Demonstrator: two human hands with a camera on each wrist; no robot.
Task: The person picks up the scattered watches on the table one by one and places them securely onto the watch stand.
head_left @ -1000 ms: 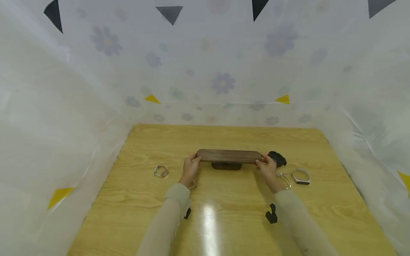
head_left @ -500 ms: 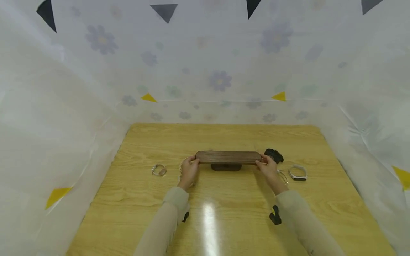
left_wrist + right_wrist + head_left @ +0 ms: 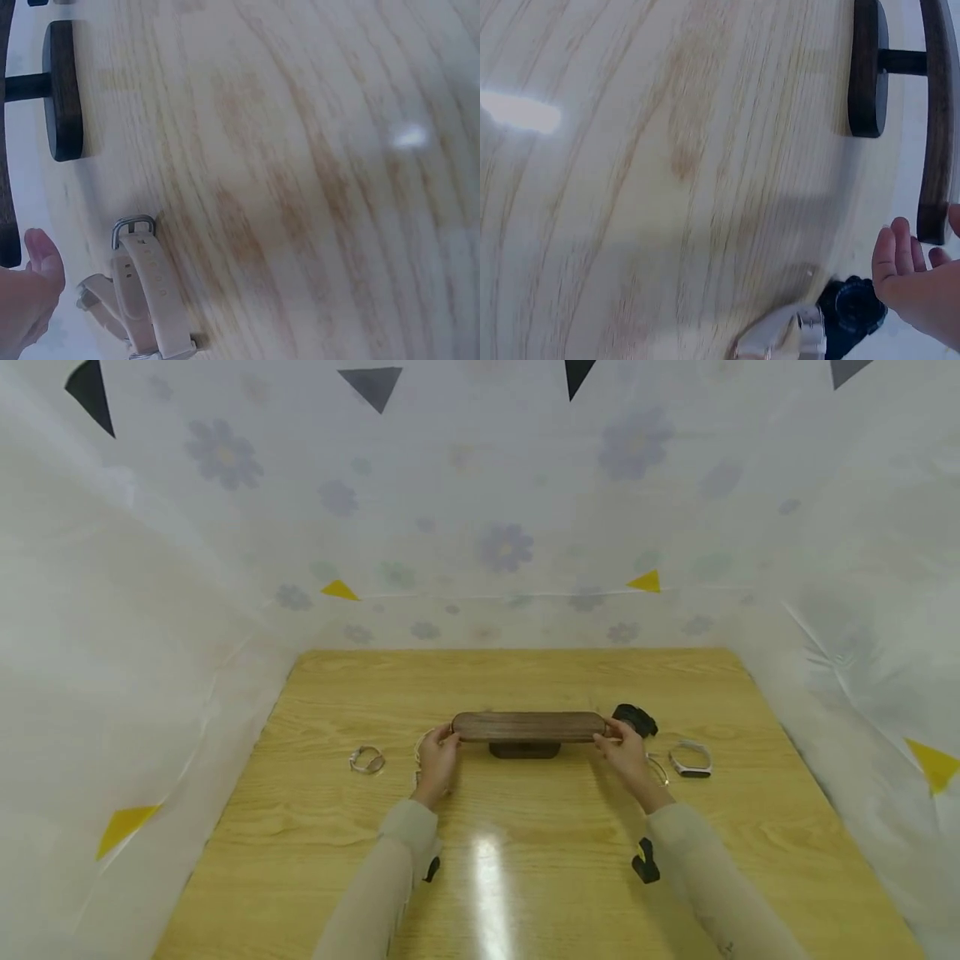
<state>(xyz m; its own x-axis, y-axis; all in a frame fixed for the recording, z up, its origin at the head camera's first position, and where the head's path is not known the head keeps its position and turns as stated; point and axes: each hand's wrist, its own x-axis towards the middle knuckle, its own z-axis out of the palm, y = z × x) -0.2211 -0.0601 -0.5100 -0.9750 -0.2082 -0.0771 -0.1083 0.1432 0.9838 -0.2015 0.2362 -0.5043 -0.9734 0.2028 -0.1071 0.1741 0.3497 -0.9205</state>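
A dark wooden display stand (image 3: pixel 528 727), a long bar with rounded ends on a short post, is held between both hands. Its small oblong base (image 3: pixel 868 71) is down at the tabletop. My left hand (image 3: pixel 437 764) pinches the bar's left end, thumb in front. At the opposite end, the thumb and fingers of my right hand (image 3: pixel 624 760) grip the bar the same way. A pale-strapped wristwatch (image 3: pixel 154 292) lies just beside the left hand, which partly covers it in the head view. Behind the right hand lies a black watch (image 3: pixel 636 720).
On the wood-grain table (image 3: pixel 360 685), a slim watch (image 3: pixel 367 760) lies to the left. A white fitness band (image 3: pixel 691 760) and a thin light-coloured watch (image 3: pixel 657 769) are right of the right hand. White flowered sheeting (image 3: pixel 465 560) encloses the back and sides.
The head view has shifted slightly. Both hands keep their hold on the bar's ends, and the stand stays almost where it was.
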